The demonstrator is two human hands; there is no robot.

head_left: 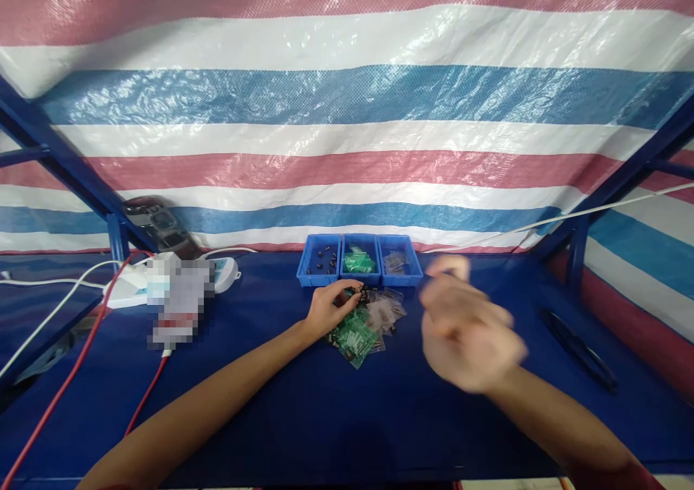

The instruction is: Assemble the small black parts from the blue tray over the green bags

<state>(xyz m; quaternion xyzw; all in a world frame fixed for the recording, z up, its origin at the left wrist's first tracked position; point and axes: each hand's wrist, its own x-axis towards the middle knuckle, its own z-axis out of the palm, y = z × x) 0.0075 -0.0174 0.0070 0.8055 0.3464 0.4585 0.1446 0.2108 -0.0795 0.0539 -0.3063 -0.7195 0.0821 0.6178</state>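
My left hand [327,312] reaches to the pile in the middle of the table, thumb and forefinger curled together at its upper edge. Small dark pieces [366,295] lie at those fingertips; what is pinched there is too small to make out. Under and beside this hand are green printed packets [355,337], and clear plastic packets [384,313] lie to their right. My right hand [469,331] is raised to the right of the pile, apart from it. Motion smears its fingers, so anything in them cannot be seen.
Behind the pile stand three joined blue trays: dark cylindrical bits in the left tray [304,262], green packets in the middle tray [361,277], clear packets in the right tray [415,264]. A power strip [225,274] with cables lies left, black-framed glasses [580,349] right.
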